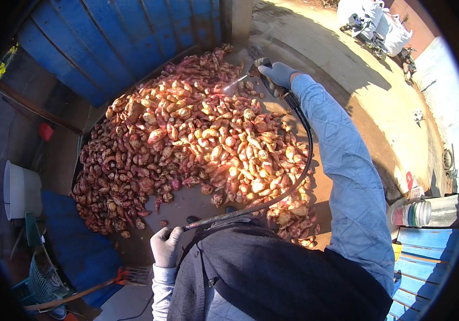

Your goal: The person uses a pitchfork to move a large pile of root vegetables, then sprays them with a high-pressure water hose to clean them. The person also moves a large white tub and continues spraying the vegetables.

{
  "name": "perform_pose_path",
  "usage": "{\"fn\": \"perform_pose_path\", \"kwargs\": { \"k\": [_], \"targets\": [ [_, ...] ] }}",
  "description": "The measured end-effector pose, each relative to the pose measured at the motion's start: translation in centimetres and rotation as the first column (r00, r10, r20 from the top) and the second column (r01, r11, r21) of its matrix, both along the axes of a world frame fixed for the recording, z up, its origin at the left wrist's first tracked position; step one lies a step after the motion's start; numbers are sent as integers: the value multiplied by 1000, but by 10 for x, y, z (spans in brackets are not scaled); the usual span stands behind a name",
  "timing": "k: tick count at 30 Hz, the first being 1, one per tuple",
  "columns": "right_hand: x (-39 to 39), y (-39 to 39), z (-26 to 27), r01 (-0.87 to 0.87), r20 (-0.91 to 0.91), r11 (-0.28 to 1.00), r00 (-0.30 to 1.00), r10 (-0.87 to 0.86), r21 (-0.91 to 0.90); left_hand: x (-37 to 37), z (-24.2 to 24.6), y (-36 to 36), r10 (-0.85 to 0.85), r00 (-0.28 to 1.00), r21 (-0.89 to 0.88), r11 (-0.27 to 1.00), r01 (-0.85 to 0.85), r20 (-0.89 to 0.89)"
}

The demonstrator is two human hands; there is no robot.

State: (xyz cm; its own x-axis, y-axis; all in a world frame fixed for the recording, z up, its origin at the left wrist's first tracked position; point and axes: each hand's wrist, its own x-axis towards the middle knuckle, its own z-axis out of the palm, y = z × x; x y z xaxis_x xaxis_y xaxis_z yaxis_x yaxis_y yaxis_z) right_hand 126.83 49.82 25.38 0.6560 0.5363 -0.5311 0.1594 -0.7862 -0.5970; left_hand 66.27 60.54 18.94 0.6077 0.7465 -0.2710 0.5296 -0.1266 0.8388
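A big heap of red-skinned sweet potatoes [197, 140] covers the floor before me. My right hand [277, 74], in a grey glove, is closed around a spray gun [268, 80] held out over the heap's upper right edge. A thin white jet of water [236, 83] leaves its nozzle and strikes the sweet potatoes to the left. From the gun a dark hose [309, 148] curves down over the heap to my body. My left hand [166, 245], gloved too, grips the hose near my waist, at the lower left.
Blue metal panels [133, 36] stand behind the heap. A white bucket [22, 190] is at the left, with a fork with a wooden handle [133, 276] and green baskets [42, 277] below it. Stacked buckets [412, 213] are at the right; white bulk bags [392, 34] stand far off.
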Motion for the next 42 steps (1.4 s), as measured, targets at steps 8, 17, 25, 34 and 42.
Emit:
{"fn": "perform_pose_path", "kwargs": {
  "k": [8,17,25,34,42],
  "targets": [
    [9,-26,-3,-230,300,943,906,297,-239,10,-1,1,-92,996,9,996,92,-10],
    [27,-67,-17,-194,256,941,929,266,-277,29,4,-2,-135,991,-57,989,134,-19],
    [41,-114,-14,-5,140,981,990,32,-192,40,6,-2,-156,988,-70,986,154,-16],
    [57,-175,-33,101,278,926,960,5,-364,54,2,-3,-210,977,-50,976,211,22],
    [26,-232,-103,171,92,940,984,-150,-294,53,-9,-8,-238,967,-129,966,225,-94]
  ]
}}
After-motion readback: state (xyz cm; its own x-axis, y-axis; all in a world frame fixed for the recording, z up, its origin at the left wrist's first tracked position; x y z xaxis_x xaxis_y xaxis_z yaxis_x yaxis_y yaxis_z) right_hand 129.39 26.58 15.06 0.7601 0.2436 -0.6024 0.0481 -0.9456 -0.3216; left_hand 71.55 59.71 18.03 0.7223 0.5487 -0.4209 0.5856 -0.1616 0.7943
